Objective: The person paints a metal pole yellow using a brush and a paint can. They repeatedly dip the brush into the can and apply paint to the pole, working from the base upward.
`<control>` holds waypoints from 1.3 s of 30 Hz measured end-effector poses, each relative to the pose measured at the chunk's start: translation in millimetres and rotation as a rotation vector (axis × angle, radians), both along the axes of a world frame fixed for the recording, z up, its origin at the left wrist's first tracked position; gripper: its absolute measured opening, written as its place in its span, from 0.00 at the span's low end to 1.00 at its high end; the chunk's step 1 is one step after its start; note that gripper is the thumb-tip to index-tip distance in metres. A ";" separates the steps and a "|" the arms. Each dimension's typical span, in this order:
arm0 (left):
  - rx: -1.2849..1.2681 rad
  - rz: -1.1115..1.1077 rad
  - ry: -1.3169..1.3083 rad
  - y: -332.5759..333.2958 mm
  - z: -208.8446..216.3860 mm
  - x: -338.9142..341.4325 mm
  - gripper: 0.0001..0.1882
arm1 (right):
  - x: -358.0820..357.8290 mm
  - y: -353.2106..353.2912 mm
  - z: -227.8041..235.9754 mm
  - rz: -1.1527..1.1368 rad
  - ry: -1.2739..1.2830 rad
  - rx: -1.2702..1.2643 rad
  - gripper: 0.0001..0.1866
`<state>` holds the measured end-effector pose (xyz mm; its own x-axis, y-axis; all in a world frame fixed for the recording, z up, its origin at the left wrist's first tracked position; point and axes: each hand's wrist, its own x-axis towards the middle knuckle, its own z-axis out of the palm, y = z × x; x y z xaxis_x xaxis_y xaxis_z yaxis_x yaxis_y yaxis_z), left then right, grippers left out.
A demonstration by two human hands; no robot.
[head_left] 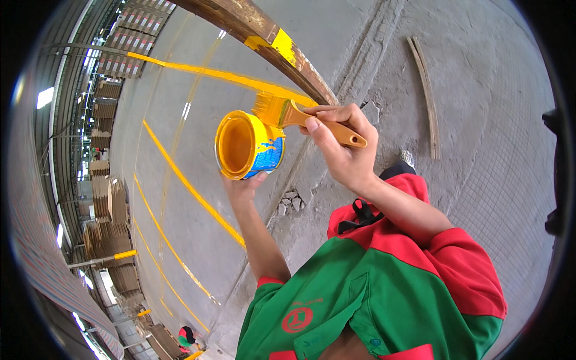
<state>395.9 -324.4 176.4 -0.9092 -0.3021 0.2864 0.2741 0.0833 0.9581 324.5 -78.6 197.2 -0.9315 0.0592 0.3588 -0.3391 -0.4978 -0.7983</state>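
My left hand (243, 185) is closed around the underside of a small round paint can (267, 157), blue with yellow paint run down its side. The can is tilted, its mouth facing left, and yellow-orange paint coats the inside. Between the fingers and thumb of my right hand (349, 147) is the wooden handle of a flat paintbrush (327, 125). Its bristles are loaded with yellow paint and sit just above the can's rim; whether they touch it I cannot tell. Beyond the brush slants a worn brown beam (258, 27) with yellow paint patches.
Yellow stripes (192, 183) cross the grey concrete floor (198, 126). A long thin strip (425, 96) lies at the right, and broken concrete (291, 203) lies below the can. Stacked cardboard (111, 240) lines the left side. Another person (187, 337) is far off at lower left.
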 end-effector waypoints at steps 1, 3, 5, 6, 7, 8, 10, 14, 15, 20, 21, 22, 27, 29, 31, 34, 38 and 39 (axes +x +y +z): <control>-0.011 0.005 -0.010 2.2 -0.3 -0.4 0.50 | 0.1 1.3 2.4 0.029 -0.025 -0.061 0.08; -0.008 -0.011 -0.017 5.6 0.0 -2.1 0.50 | -1.5 3.1 5.5 0.035 -0.067 -0.165 0.08; -0.015 -0.005 -0.009 8.4 1.5 -5.4 0.50 | -5.7 4.7 4.6 0.000 -0.111 -0.235 0.07; -0.024 0.000 0.035 10.3 1.7 -8.8 0.49 | -7.6 4.5 2.8 -0.046 -0.082 -0.212 0.08; 0.005 0.032 0.041 12.5 2.3 -10.4 0.49 | -8.8 3.8 0.3 -0.063 -0.063 -0.140 0.08; 0.039 0.051 0.053 16.3 1.7 -11.3 0.49 | -8.4 1.6 -2.3 -0.082 -0.046 -0.068 0.08; 0.065 0.074 0.066 21.1 2.3 -13.2 0.49 | -5.7 -3.2 -7.1 -0.114 -0.021 0.051 0.09; 0.020 0.116 0.059 25.3 2.3 -15.1 0.49 | -2.7 -4.1 -11.7 -0.028 0.088 0.042 0.07; 0.013 0.126 0.055 25.2 2.5 -14.6 0.49 | -4.0 -2.7 -12.4 -0.012 0.009 0.016 0.07; -0.007 0.125 0.076 23.3 4.1 -11.3 0.47 | -18.6 0.2 -21.9 -0.022 -0.216 -0.026 0.09; -0.006 0.123 0.074 23.7 4.0 -11.0 0.47 | -19.0 -0.9 -24.8 -0.010 -0.280 0.037 0.09; -0.016 0.129 0.076 23.7 4.3 -11.2 0.47 | -17.0 -4.2 -27.3 0.042 -0.378 0.043 0.10; -0.074 0.124 0.042 24.6 3.4 -13.4 0.47 | -6.0 -10.6 -27.6 0.081 -0.314 -0.107 0.10; -0.054 0.139 0.059 25.4 1.4 -14.7 0.48 | -5.8 -8.2 -22.2 0.052 -0.301 -0.102 0.09; -0.041 0.141 0.066 24.8 -0.2 -16.8 0.48 | -6.6 -4.1 -17.1 0.012 -0.264 -0.119 0.09; -0.043 0.150 0.060 23.7 -1.2 -19.1 0.50 | -8.7 1.0 -13.7 -0.027 -0.215 -0.152 0.09; -0.041 0.169 0.064 27.6 -3.0 -22.8 0.51 | -7.5 0.0 -13.4 -0.044 -0.199 -0.038 0.09; -0.034 0.169 0.069 29.3 -3.7 -24.1 0.50 | -6.4 -0.9 -12.5 -0.025 -0.166 -0.049 0.09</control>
